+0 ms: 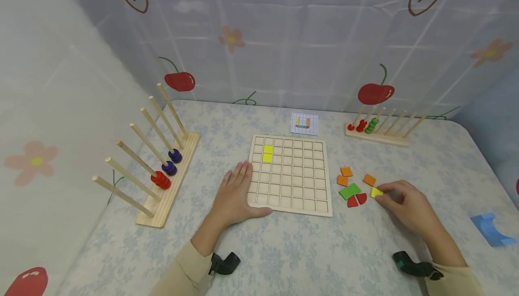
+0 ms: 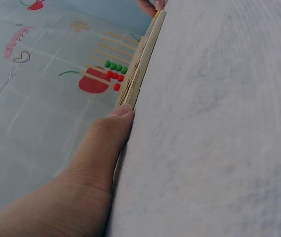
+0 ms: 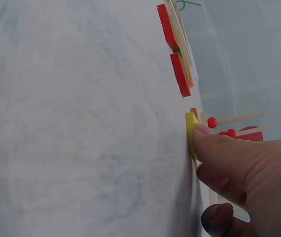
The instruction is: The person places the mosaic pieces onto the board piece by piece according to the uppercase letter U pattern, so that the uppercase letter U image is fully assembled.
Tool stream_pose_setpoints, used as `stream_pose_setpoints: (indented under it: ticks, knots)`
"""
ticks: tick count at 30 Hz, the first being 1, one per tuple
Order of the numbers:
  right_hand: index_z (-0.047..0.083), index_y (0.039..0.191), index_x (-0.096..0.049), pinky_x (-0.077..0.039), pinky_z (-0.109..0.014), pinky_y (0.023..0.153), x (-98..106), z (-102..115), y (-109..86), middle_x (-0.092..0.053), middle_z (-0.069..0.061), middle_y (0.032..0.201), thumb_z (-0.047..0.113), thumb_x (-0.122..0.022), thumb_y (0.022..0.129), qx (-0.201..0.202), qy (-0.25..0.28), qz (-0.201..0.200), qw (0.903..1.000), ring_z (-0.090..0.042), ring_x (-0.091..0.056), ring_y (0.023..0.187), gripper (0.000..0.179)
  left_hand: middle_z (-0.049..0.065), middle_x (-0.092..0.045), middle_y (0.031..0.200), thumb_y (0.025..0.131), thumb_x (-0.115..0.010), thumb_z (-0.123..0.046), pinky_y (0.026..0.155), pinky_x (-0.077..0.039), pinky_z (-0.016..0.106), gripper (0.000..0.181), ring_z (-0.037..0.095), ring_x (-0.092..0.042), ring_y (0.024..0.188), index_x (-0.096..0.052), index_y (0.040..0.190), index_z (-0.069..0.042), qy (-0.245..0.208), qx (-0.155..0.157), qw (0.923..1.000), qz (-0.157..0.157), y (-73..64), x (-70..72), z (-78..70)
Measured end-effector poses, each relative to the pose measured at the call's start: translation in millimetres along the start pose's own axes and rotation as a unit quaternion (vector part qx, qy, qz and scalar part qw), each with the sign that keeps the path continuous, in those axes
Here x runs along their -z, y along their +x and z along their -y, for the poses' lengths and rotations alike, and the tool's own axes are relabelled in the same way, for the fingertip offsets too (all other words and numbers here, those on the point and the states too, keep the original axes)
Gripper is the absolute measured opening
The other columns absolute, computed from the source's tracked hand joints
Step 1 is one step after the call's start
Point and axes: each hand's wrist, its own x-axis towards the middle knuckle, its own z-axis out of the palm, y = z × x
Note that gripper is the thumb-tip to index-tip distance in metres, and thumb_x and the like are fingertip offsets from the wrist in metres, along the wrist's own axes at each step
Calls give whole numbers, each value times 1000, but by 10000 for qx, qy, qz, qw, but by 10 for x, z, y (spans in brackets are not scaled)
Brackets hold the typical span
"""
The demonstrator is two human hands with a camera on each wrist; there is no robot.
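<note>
A wooden grid board lies on the table, with two yellow square tiles set in neighbouring cells near its upper left. My left hand rests at the board's lower left corner, fingers straight along the left side and thumb along the front edge. In the left wrist view its thumb touches the board's edge. To the right of the board, my right hand pinches a yellow tile between thumb and fingers, close over the table. Beside it lie orange squares, a green piece and red quarter-round pieces.
A pattern card lies behind the board. A long wooden peg stand with red and blue rings stands at the left, a smaller bead stand at the back right. A blue curved piece lies far right.
</note>
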Motion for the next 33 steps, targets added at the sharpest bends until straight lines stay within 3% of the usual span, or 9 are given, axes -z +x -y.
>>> stream_pose_setpoints:
  ticks: [6, 11, 20, 27, 33]
  knots:
    - [11, 112, -67, -34, -25, 54, 9, -4, -19, -64, -10, 101, 20, -74, 90, -121, 129, 121, 9998, -13, -43, 68, 25, 8, -5, 168, 65, -60, -89, 126, -8, 47, 137, 23, -3, 157, -4, 160, -6, 26, -18, 10000, -5, 3, 0, 3]
    - [12, 111, -64, -39, -24, 52, 27, 2, -22, -64, -8, 97, 25, -70, 93, -192, 400, 254, 9987, -8, -48, 63, 23, 8, -5, 168, 65, -60, -89, 126, -9, 48, 137, 22, -2, 157, -4, 160, -6, 4, -27, 10000, 15, 2, 1, 3]
    - [10, 113, -64, -37, -25, 48, 52, 62, 23, -64, -12, 102, 29, -66, 96, -49, 728, 12, 9973, -12, -44, 57, 25, 6, -4, 168, 66, -59, -89, 126, -7, 46, 137, 21, 0, 157, -3, 160, -7, -6, 30, 10000, 81, 8, 7, -1]
    - [11, 113, -68, -37, -25, 47, -1, 290, 138, -63, -8, 98, 30, -67, 95, 195, 1088, 9, 9939, -13, -44, 56, 25, 7, -5, 168, 66, -60, -89, 126, -7, 47, 137, 22, -1, 157, -5, 160, -6, -68, -11, 10000, 7, 3, 8, 0]
    - [13, 113, -68, -39, -26, 44, -123, 601, 289, -63, -6, 93, 33, -66, 96, 232, 1456, 305, 9886, -15, -44, 57, 26, 7, -4, 169, 65, -61, -89, 127, -6, 46, 139, 21, 0, 157, -3, 160, -6, -29, 25, 10000, 69, 9, -1, -3]
